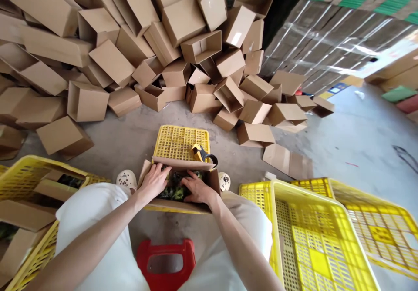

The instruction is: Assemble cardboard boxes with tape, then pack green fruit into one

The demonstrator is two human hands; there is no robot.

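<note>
Step in hand looks like settling green packs (176, 193) in the box (183, 165), which sits on a yellow crate (181, 139) between the legs. Right hand (197, 189) lies on the packs, grip spread; left hand (155, 180) curls in at the left end, fingertips partly hidden, can't tell if pinching. Next move probably calls for light, even pressing. Box opens upward, long axis left-right.
</note>
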